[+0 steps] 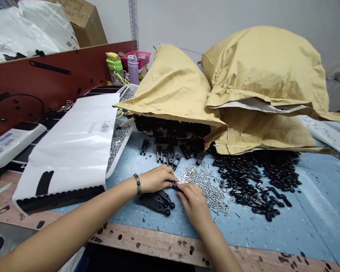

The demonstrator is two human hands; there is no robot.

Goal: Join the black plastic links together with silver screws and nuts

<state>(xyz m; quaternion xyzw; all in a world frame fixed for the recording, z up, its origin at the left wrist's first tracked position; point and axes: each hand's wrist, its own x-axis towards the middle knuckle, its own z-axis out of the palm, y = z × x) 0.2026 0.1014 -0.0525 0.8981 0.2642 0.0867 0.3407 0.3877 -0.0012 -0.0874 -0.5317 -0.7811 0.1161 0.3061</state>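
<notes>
left hand (155, 180) and right hand (194, 202) close their fingers (171, 176) on a black plastic link (174, 186) beside loose silver screws (204, 185).

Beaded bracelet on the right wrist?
No, the beaded bracelet sits just behind the left hand; the right wrist is bare.

Screws (204, 187) left of links (252, 175), paper sacks (260, 68) behind

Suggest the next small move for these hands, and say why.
Probably the right hand should pick one screw from the silver screws and fit it into the small black plastic link. The link appears held between it and the left hand, and the screws lie right beside it, within easy reach.
</notes>
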